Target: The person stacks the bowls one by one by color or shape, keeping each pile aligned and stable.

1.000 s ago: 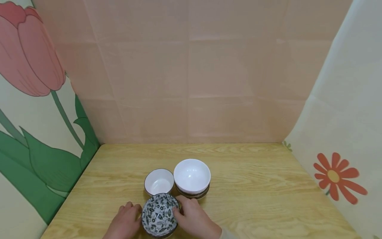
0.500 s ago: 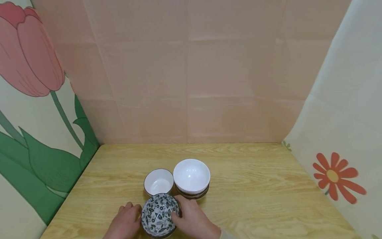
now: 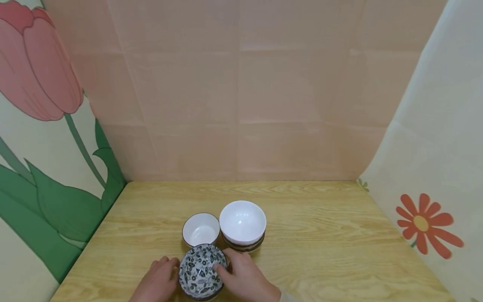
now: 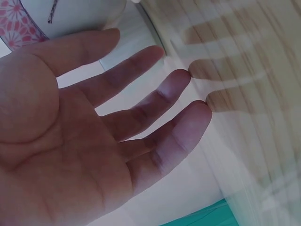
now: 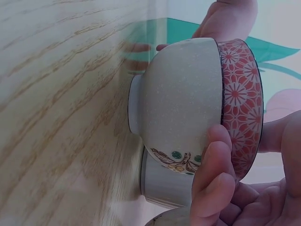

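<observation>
A bowl point(image 3: 200, 279) with a dark floral pattern inside sits near the front of the table, between the two hands. Its outside, cream with a red flower band point(image 5: 240, 96), shows in the right wrist view. My right hand point(image 3: 247, 274) grips it from the right, thumb over the rim and fingers point(image 5: 214, 197) against the outer wall. At the left side is my left hand point(image 3: 158, 279), fingertips right at the bowl. In the left wrist view its fingers point(image 4: 181, 136) are loosely extended and its thumb lies along the bowl's wall.
Just behind stands a smaller white bowl point(image 3: 201, 230) with a dark rim. To its right, a white bowl point(image 3: 243, 222) sits on top of a stack with brown-edged rims. The wood-grain table point(image 3: 320, 239) meets a pink back sheet point(image 3: 241, 105) and patterned side sheets.
My right thumb has slid slightly left, further over the patterned bowl. The left hand and the bowls look the same.
</observation>
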Motion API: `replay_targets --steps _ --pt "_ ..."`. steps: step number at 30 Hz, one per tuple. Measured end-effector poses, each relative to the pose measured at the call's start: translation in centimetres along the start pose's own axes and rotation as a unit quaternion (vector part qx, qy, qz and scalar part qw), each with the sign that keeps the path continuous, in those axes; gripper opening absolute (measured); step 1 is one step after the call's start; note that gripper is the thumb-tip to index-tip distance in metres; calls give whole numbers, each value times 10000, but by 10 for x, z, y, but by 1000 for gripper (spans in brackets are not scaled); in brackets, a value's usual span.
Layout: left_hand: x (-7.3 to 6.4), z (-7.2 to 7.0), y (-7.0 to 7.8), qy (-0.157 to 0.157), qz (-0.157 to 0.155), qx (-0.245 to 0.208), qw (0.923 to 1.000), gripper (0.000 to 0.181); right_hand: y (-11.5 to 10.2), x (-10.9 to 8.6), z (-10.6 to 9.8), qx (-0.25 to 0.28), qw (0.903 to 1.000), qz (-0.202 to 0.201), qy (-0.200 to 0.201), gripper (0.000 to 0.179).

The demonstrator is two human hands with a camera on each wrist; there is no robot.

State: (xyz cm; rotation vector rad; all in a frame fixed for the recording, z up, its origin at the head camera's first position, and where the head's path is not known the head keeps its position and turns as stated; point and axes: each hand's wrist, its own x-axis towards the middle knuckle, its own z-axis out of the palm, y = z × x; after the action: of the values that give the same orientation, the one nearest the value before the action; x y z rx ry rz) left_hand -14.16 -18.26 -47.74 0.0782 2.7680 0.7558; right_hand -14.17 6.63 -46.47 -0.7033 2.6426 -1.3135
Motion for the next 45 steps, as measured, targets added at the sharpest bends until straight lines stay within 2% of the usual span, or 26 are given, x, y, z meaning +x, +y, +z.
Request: replay_targets --steps 7,13,19,23,29,38,40,45 --pt "-2 4 4 136 222 153 9995 26 -2 -1 0 -199 9997 -111 69 25" --pt "-1 4 9 -3 120 187 9998 26 -2 -1 -2 -135 9998 -104 -122 21" --pt "-1 1 4 24 97 -75 9999 23 -1 -2 -2 -259 9991 -332 15 16" --pt "-1 -5 4 -92 98 -393 9991 20 -1 -2 -1 -244 9989 -377 97 17" --pt "-1 -6 6 -207 302 -559 9978 23 -2 -2 0 -175 9992 -322 144 17" --pt "1 -4 8 -370 149 -637 9972 27 -4 -2 -2 -190 9998 -94 55 17" --pt "1 -5 7 -324 156 -606 9975 25 -3 -2 -2 -151 9999 49 0 20" --pt "0 -10 5 -7 155 -431 9990 15 -1 -6 -6 -87 9993 363 -35 40"
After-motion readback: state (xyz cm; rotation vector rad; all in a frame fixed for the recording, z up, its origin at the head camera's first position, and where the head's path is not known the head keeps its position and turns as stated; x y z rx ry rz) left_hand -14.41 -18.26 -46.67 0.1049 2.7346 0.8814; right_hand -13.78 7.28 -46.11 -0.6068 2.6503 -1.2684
